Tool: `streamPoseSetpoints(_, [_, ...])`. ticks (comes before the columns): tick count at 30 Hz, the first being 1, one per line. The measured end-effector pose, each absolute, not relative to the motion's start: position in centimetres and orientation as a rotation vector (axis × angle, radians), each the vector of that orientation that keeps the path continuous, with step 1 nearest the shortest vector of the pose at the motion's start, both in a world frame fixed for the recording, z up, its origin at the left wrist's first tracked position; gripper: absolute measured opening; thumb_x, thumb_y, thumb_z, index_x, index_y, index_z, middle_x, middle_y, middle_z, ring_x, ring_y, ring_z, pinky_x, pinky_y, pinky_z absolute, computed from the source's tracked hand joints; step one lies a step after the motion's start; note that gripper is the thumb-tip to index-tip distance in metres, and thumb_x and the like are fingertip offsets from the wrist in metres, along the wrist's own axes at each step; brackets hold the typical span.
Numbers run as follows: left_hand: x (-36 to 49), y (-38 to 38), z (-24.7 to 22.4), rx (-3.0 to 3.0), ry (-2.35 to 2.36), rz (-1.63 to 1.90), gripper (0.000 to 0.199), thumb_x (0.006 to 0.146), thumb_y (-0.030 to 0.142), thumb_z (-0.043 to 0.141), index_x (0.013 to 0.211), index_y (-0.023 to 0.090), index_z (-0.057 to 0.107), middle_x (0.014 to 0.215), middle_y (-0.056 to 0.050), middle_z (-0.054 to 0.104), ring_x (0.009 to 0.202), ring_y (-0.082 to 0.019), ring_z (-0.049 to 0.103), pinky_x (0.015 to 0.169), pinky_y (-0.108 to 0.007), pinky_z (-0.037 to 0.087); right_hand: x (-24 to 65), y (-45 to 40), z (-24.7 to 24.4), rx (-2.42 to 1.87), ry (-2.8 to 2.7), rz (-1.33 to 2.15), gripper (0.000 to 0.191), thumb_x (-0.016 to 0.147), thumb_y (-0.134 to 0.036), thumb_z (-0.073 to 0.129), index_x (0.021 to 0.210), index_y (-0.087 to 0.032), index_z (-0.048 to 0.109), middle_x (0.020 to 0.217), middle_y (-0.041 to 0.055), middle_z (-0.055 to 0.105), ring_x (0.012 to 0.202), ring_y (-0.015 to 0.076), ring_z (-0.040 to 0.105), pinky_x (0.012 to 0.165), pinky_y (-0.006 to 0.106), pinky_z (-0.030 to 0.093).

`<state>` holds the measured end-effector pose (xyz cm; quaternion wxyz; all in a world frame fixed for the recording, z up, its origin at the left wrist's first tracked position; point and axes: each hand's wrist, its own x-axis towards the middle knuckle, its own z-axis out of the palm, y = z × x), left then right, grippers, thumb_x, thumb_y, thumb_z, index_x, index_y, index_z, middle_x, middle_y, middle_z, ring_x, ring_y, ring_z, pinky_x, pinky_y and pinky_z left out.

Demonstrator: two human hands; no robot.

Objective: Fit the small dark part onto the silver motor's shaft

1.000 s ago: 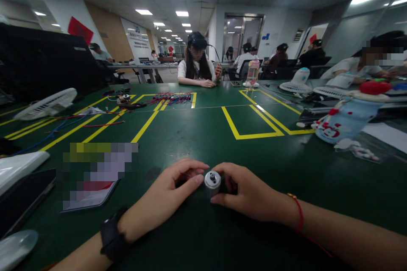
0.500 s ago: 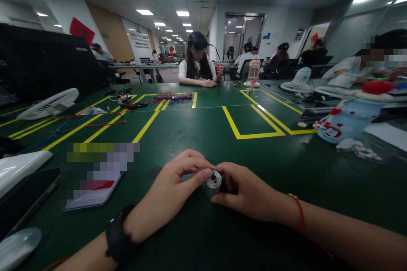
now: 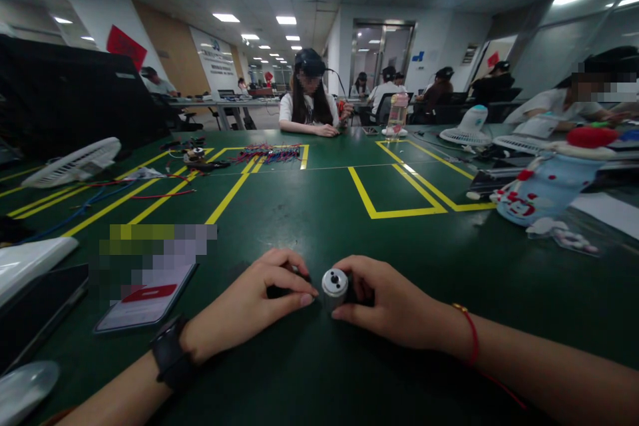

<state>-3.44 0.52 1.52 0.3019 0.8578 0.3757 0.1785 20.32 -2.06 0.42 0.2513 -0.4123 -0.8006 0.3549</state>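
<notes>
Clasping a silver cylinder [image 3: 335, 294] from its right side in the right hand [image 3: 382, 299], with thumb at the near side and index finger at the far side, spread only to its width. Presenting it above or on the green table [image 3: 279, 213], front and centre, top face up, with a dark central hole and two smaller dark spots; too shaded at the base to tell of contact. Curling the left hand [image 3: 269, 286] just left of it, apart, with thumb and index fingertips almost meeting; unable to tell of any small item pinched between. Wearing a black wristband [image 3: 172, 354] on the left, a red cord bracelet [image 3: 472, 336] on the right. Having a phone [image 3: 160, 299], partly pixelated, near the left forearm. Including, farther off, yellow tape [image 3: 409, 214], tangled wires [image 3: 272, 154] and, at right, a light-blue tumbler [image 3: 546, 186]. Facing a seated person [image 3: 309, 103] across the table.
</notes>
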Motion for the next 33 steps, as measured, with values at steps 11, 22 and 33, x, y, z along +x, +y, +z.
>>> streamPoseSetpoints(11, [-3.6,0.8,1.5,2.238,0.974,0.468,0.019,0.088,0.033,0.058,0.1,0.033,0.072,0.109,-0.002,0.061,0.104,-0.022,0.054,0.092,-0.035,0.04,20.4,-2.1,0.5,-1.134,-2.188,0.963,0.035,0.077,-0.028,0.072,0.108,-0.022,0.057,0.086,-0.0002,0.058,0.068,0.0132,0.052,0.057,0.025,0.041])
streamPoseSetpoints(22, [-3.9,1.4,0.9,1.674,1.312,0.908,0.026,0.089,0.031,0.05,0.108,0.023,0.066,0.098,-0.003,0.07,0.094,-0.021,0.062,0.085,-0.032,0.044,20.3,-2.2,0.7,-1.145,-2.19,0.962,0.035,0.077,-0.028,0.071,0.108,-0.022,0.057,0.09,0.0011,0.059,0.069,0.0137,0.052,0.057,0.026,0.041])
streamPoseSetpoints(33, [-4.0,1.4,0.8,1.91,1.295,0.78,0.024,0.083,0.012,0.044,0.091,0.021,0.065,0.09,-0.002,0.065,0.088,-0.02,0.06,0.083,-0.034,0.044,20.3,-2.3,0.8,-1.15,-2.193,0.953,0.035,0.077,-0.028,0.071,0.109,-0.023,0.057,0.09,0.0001,0.059,0.069,0.0138,0.052,0.058,0.026,0.041])
